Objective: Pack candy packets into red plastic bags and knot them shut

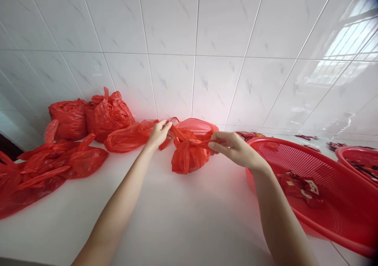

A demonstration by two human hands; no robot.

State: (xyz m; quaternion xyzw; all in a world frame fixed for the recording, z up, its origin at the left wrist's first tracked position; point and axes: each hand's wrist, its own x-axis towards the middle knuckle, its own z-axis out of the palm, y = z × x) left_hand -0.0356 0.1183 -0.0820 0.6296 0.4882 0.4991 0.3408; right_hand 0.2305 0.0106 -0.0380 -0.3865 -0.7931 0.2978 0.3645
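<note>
A filled red plastic bag (190, 157) sits near the wall in the middle of the white table, its top twisted together. My left hand (161, 133) pinches a thin strip of the bag's top on the left side. On the right, my right hand (228, 146) has its fingers closed on another strand of the same bag, drawn out sideways. Behind it lies a paler red plastic piece (199, 125) against the wall. A loose, flattened red bag (126, 138) lies just left of my left hand.
Several tied red bags (108, 114) stand at the back left, with more bags (79, 159) in front. A large red basket (315, 155) holding small red packets (301, 189) is at the right. Beyond it is a second red basket (357, 151). The tiled wall (171, 80) borders the table.
</note>
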